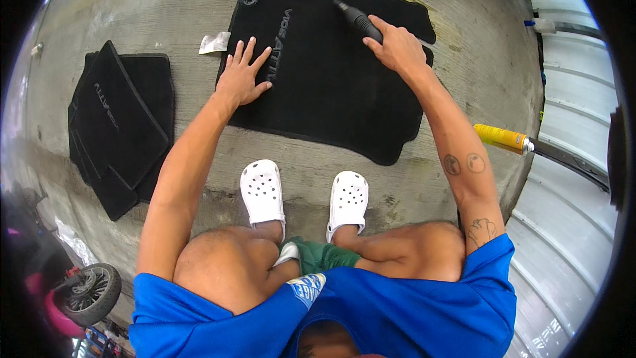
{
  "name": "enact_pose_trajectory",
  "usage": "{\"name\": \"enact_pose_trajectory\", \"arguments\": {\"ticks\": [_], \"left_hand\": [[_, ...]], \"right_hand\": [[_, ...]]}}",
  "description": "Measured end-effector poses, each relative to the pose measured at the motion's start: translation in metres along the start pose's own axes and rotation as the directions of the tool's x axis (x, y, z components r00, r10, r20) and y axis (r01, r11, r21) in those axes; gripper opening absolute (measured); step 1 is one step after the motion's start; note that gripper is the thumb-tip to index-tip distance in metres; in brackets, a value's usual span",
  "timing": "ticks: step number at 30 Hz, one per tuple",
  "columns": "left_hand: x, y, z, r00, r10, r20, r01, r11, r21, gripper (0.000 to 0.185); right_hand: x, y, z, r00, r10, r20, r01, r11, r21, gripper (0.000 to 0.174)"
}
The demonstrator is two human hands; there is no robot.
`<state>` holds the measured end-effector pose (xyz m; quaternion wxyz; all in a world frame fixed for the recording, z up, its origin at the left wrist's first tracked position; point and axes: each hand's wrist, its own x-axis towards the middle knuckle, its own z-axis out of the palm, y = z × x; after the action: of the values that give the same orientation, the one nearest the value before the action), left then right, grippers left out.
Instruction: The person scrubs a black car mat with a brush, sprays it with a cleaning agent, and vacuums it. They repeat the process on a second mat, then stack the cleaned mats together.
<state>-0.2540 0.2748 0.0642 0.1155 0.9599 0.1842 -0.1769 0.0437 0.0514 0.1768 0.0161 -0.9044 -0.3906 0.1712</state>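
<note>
A black carpet car mat [323,89] lies flat on the concrete before me, with raised grey lettering and a round eyelet near its far left corner. My left hand [243,74] rests palm down on the mat's left part, fingers spread, holding nothing. In my right hand [395,44] is a black handheld tool [362,22] with a ribbed grip and a narrow tip. Its tip points away from me over the far part of the mat; blur hides its exact form and whether it touches. A white tag [214,43] sticks out from the mat's left edge.
More black car mats [121,119] lie overlapping on the left. A yellow spray can [502,138] is at the right, near a corrugated metal wall [566,199]. At the lower left stands a spoked wheel [89,293] of a pink vehicle. My white clogs [262,191] are close to the mat's near edge.
</note>
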Motion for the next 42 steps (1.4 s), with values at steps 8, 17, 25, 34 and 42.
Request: {"name": "enact_pose_trajectory", "arguments": {"ticks": [8, 17, 25, 34, 42], "left_hand": [[-0.006, -0.002, 0.004, 1.0, -0.004, -0.003, 0.004, 1.0, -0.013, 0.094], [0.0, 0.002, 0.002, 1.0, -0.017, 0.017, 0.017, 1.0, -0.02, 0.094], [0.001, 0.005, 0.003, 0.999, 0.01, -0.038, -0.013, 0.998, -0.064, 0.096], [0.0, 0.001, 0.005, 0.999, 0.019, -0.05, -0.023, 0.997, -0.078, 0.095], [-0.003, 0.003, 0.003, 0.997, 0.035, -0.071, -0.04, 0.997, -0.067, 0.092]], "right_hand": [[-0.015, 0.01, 0.014, 0.999, -0.039, 0.012, 0.038, 0.995, 0.091, 0.062], [0.071, -0.025, 0.02, 0.996, 0.021, -0.082, -0.006, 0.983, 0.184, 0.057], [0.088, -0.054, 0.004, 0.994, 0.091, -0.066, -0.08, 0.985, 0.154, 0.051], [0.097, -0.105, 0.002, 1.0, 0.002, -0.001, -0.002, 0.989, 0.148, 0.056], [0.089, -0.138, 0.007, 0.989, -0.145, -0.028, 0.147, 0.982, 0.117, 0.059]]}}
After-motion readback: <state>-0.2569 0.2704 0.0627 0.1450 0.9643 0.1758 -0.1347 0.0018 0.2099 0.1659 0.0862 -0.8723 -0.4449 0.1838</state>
